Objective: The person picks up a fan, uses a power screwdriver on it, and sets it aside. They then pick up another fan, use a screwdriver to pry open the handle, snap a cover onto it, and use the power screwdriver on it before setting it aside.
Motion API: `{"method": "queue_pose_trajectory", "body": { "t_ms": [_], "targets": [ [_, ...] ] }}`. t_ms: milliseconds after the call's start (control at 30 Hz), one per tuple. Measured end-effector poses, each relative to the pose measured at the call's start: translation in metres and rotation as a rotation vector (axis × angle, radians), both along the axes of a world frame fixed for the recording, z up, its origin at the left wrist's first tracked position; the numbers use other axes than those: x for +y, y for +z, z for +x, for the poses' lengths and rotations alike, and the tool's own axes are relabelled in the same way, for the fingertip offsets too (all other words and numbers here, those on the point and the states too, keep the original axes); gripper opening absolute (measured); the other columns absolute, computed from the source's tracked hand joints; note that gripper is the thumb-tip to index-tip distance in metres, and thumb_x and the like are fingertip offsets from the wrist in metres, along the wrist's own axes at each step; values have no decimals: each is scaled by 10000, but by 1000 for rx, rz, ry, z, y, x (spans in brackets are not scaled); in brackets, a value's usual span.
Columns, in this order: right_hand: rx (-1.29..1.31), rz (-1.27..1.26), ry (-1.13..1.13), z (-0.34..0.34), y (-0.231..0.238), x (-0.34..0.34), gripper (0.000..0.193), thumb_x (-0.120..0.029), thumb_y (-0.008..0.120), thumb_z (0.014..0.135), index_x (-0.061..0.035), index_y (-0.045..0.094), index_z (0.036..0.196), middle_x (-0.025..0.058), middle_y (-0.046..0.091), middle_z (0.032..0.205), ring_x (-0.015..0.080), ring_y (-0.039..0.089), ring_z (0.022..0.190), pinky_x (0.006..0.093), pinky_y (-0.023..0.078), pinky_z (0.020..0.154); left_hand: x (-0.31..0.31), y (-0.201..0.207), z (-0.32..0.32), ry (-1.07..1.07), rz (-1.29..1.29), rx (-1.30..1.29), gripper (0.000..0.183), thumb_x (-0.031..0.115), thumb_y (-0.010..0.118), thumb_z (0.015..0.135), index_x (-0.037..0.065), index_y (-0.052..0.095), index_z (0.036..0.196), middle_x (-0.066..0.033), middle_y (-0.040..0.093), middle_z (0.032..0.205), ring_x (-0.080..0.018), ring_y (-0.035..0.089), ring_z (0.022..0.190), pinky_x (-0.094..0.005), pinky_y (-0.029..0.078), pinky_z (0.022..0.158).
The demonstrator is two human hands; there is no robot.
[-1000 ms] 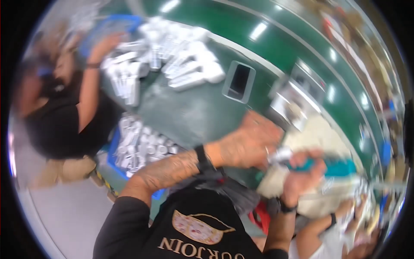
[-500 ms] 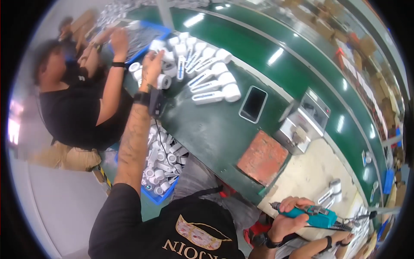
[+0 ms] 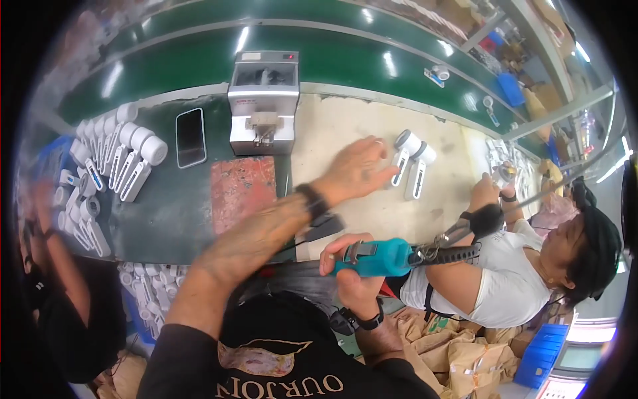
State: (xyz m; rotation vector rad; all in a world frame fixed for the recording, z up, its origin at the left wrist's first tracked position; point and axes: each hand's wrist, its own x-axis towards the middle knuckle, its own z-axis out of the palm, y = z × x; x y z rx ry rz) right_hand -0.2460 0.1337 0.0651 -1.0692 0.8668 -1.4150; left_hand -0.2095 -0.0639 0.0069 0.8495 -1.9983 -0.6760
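In grasping right fingers (image 3: 329, 257), a teal driver (image 3: 389, 258), long axis crosswise, cable (image 3: 448, 255) rightward, left fingers (image 3: 371, 150) released.

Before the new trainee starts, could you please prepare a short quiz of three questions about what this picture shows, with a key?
1. Which hand holds the teal power tool?
2. Fill the gap: from the wearer's view, the phone lies to the ____ of the silver machine.
3. Choose one. The left hand is nearest to:
A) the phone
B) the two white pieces on the cream board
C) the silver machine

Key:
1. The right hand.
2. Left.
3. B.
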Motion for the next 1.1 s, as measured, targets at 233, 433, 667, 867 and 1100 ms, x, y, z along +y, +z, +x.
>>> {"method": "queue_pose_trajectory", "body": {
  "t_ms": [233,433,667,867,1100],
  "targets": [
    [63,6,-73,-22,-5,19,668,-498,803,839,52,546,1119,106,598,792,211,613,715,318,503,628,-31,-28,-83,106,242,-304,593,517,632,870,44,564,1222,-162,621,1142,-343,602,1147,-420,501,979],
    [76,13,-178,-36,-12,6,710,-563,814,798,45,573,1073,89,605,737,193,610,661,305,491,590,-8,-6,-16,107,15,-135,326,318,668,854,38,659,1022,-136,659,971,-341,657,933,-438,533,831],
    [138,-18,-185,-19,-8,-42,761,-652,740,821,43,567,1076,65,562,720,174,566,625,299,453,569,57,43,147,57,83,-121,188,202,728,827,51,689,933,-111,669,905,-327,654,837,-428,523,787],
    [17,-242,-58,38,21,-107,712,-655,638,903,27,561,1094,50,527,704,158,523,607,306,440,560,69,-2,219,102,25,-212,240,229,719,875,48,712,1033,-119,672,1066,-321,615,1066,-414,466,943],
    [148,-362,-114,111,22,-197,525,-502,610,998,22,611,1032,53,565,696,158,578,613,288,455,554,84,-6,224,161,-167,-230,375,285,723,877,78,669,1185,-107,613,1309,-318,560,1178,-450,443,1032]
  ]
}}
